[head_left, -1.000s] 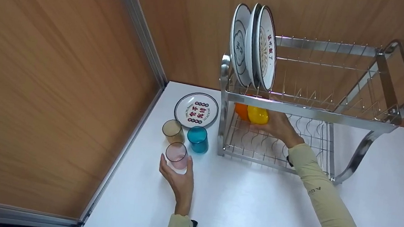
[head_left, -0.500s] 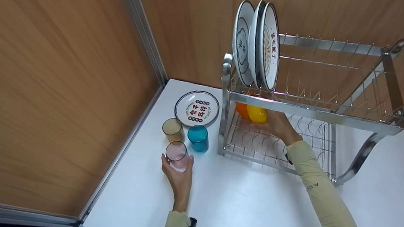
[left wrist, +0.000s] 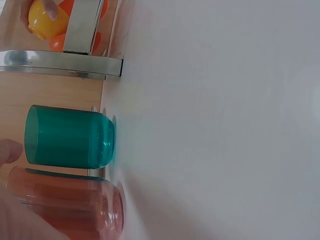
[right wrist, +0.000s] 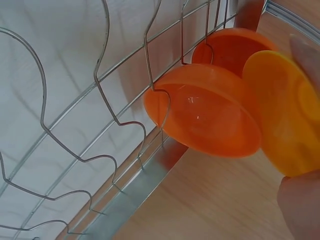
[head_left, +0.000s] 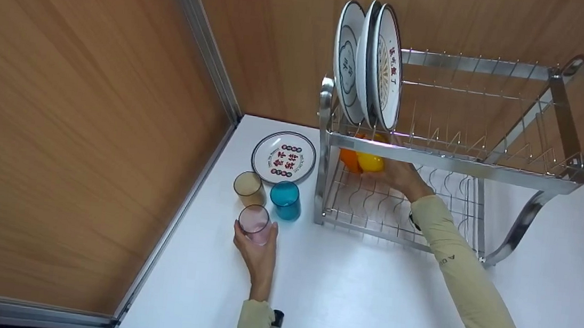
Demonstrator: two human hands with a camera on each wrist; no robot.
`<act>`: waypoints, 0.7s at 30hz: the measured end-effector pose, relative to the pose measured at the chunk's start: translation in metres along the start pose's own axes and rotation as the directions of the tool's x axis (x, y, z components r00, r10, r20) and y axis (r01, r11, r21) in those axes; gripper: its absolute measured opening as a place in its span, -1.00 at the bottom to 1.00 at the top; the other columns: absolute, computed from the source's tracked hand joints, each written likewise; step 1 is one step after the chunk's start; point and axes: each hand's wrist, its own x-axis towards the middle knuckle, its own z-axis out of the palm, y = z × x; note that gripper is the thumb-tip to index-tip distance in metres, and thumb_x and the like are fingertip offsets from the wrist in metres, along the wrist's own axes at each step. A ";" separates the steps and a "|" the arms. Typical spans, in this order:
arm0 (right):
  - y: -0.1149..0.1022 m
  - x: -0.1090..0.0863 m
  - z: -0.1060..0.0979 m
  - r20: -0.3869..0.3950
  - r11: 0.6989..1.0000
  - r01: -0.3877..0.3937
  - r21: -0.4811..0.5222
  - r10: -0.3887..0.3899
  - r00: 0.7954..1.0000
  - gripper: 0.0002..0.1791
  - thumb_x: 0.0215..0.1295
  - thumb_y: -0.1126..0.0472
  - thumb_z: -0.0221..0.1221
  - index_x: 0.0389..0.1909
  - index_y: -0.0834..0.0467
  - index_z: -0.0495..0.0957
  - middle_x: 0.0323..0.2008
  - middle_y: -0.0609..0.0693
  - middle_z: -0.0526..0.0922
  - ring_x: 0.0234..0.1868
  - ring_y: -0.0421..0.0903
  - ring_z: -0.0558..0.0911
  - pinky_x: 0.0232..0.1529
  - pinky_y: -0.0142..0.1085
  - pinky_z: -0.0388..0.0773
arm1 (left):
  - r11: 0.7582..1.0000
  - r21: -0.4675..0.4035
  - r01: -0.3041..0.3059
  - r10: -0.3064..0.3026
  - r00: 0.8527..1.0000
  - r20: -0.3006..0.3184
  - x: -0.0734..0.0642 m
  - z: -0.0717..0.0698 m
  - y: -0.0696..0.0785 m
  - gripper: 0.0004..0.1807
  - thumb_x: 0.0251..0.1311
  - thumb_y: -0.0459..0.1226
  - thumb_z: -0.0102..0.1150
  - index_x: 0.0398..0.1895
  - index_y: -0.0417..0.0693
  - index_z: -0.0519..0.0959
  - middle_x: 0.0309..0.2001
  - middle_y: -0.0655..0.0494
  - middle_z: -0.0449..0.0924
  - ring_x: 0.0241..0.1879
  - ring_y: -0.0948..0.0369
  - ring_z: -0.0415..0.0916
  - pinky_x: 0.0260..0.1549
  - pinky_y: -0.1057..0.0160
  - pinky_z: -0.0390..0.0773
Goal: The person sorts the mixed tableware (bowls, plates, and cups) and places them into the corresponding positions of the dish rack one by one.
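Fingers and thumb of my left hand [head_left: 259, 262] hold the sides of a clear pink glass [head_left: 254, 220], upright on the white table. In the left wrist view the pink glass [left wrist: 65, 205] stands beside a teal glass [left wrist: 65, 137]. An amber glass [head_left: 250, 188] is just behind it. My right hand [head_left: 402, 179] reaches into the rack's lower tier and grips a yellow bowl [head_left: 369, 162] by its side. In the right wrist view the yellow bowl [right wrist: 285, 115] is tilted next to an orange bowl [right wrist: 205, 110]; another orange bowl [right wrist: 230, 47] is farther back.
A two-tier metal dish rack [head_left: 442, 161] stands at the back of the white table [head_left: 360, 294]. Several plates [head_left: 386, 71] stand upright on its top left. A printed plate [head_left: 283, 158] lies flat left of the rack. Wooden panels [head_left: 86, 128] border the left and back.
The yellow bowl and my right hand have shifted slightly backward inside the rack. My left hand has drawn a little closer around the pink glass.
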 end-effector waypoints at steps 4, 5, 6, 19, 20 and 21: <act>0.002 0.001 -0.001 0.011 0.994 -0.055 0.096 0.054 0.998 0.15 0.22 0.12 0.47 0.66 0.06 -0.09 0.64 0.18 -0.15 0.60 0.18 -0.03 0.56 0.20 -0.19 | 1.000 -0.010 0.013 -0.013 1.000 -0.004 0.001 -0.001 -0.002 0.10 0.23 -0.07 0.42 0.63 -0.12 -0.10 0.51 -0.22 -0.03 0.49 -0.14 0.04 0.47 -0.21 0.13; 0.003 0.002 -0.001 0.010 0.988 -0.057 0.141 0.056 0.998 0.13 0.23 0.14 0.47 0.65 0.05 -0.06 0.63 0.17 -0.09 0.57 0.18 0.03 0.57 0.19 -0.16 | 1.000 -0.012 0.018 -0.018 1.000 -0.004 0.001 -0.001 -0.002 0.10 0.23 -0.07 0.43 0.63 -0.12 -0.10 0.51 -0.21 -0.02 0.49 -0.13 0.04 0.47 -0.21 0.14; 0.003 0.002 -0.001 0.006 0.985 -0.066 0.162 0.066 0.998 0.11 0.24 0.13 0.46 0.65 0.01 -0.05 0.62 0.14 -0.07 0.56 0.16 0.05 0.56 0.19 -0.15 | 1.000 -0.011 0.022 -0.022 1.000 -0.003 0.001 -0.001 -0.002 0.10 0.24 -0.07 0.42 0.63 -0.11 -0.10 0.51 -0.21 -0.02 0.49 -0.13 0.05 0.47 -0.20 0.14; 0.018 0.010 0.007 -0.035 0.985 -0.002 0.172 0.008 0.999 0.16 0.11 0.24 0.53 0.63 0.06 0.01 0.53 0.13 0.17 0.46 0.10 0.25 0.54 0.11 0.08 | 1.000 -0.008 0.022 -0.022 1.000 0.001 0.009 -0.001 -0.005 0.09 0.23 -0.08 0.44 0.63 -0.11 -0.08 0.53 -0.19 -0.02 0.52 -0.11 0.02 0.50 -0.13 0.11; 0.019 0.009 0.007 -0.028 0.988 -0.021 0.153 0.026 0.999 0.19 0.13 0.23 0.53 0.65 0.05 -0.05 0.57 0.15 0.10 0.50 0.13 0.20 0.55 0.14 0.05 | 1.000 -0.011 0.028 -0.028 1.000 0.005 0.010 0.000 -0.006 0.09 0.23 -0.08 0.44 0.63 -0.10 -0.08 0.54 -0.18 -0.02 0.53 -0.10 0.02 0.50 -0.13 0.10; 0.020 0.009 0.008 -0.022 0.989 -0.042 0.145 0.046 0.999 0.19 0.14 0.22 0.52 0.65 0.06 -0.07 0.59 0.16 0.04 0.52 0.16 0.16 0.55 0.16 0.00 | 0.999 -0.017 0.034 -0.034 0.999 0.007 0.011 0.001 -0.007 0.09 0.22 -0.09 0.45 0.63 -0.10 -0.08 0.54 -0.17 -0.02 0.53 -0.09 0.01 0.51 -0.13 0.09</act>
